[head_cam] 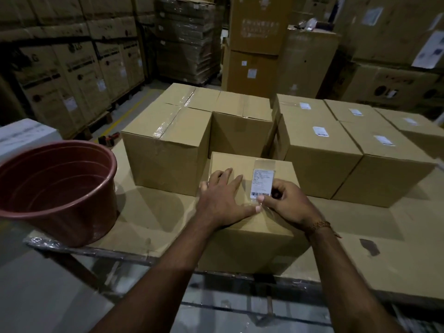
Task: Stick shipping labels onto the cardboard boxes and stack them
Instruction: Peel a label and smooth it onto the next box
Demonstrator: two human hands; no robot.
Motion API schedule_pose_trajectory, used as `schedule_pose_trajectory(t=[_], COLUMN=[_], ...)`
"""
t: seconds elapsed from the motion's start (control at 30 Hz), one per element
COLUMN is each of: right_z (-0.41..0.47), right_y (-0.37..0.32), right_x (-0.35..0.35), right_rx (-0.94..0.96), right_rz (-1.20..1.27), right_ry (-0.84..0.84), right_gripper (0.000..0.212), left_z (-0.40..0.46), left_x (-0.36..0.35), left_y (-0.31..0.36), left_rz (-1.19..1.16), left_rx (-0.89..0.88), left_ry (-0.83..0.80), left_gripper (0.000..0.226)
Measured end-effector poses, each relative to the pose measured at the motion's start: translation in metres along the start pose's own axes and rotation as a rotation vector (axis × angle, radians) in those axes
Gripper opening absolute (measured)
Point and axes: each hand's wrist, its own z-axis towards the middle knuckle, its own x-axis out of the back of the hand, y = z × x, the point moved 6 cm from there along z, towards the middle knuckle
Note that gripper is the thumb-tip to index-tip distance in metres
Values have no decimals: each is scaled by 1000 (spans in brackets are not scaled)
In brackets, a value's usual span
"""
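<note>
A cardboard box [249, 239] sits at the near edge of the table, right in front of me. On its top lies a white shipping label [262, 182] with a barcode, under clear tape. My left hand [224, 200] rests flat on the box top to the left of the label, fingers spread. My right hand [287, 203] pinches the tape at the label's lower right corner. Unlabelled taped boxes [168, 150] stand behind at the left. Several labelled boxes [319, 145] stand behind at the right.
A brown plastic tub [57, 191] stands on the table's left end. The table [384, 258] is covered with flat cardboard. Stacks of large cartons [72, 75] on pallets fill the background. A white box [24, 135] sits at the far left.
</note>
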Motion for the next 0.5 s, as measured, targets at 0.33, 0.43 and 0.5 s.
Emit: schedule_pose_trajectory(t=[0.33,0.43,0.5], right_z=[-2,-2,-1], right_y=[-4,-2,-1], right_x=[2,2,1], right_rx=[-32,-23,-3], right_rz=[58,97,93], right_ry=[-48,-58,-54], right_gripper=[35,35,37], left_z=[2,2,1], left_x=[-4,-3,-3], left_y=[-1,-1,-1], left_rz=[13,12,7], left_rx=[-26,-30,-29], left_ry=[18,32,46], left_gripper=[109,111,110])
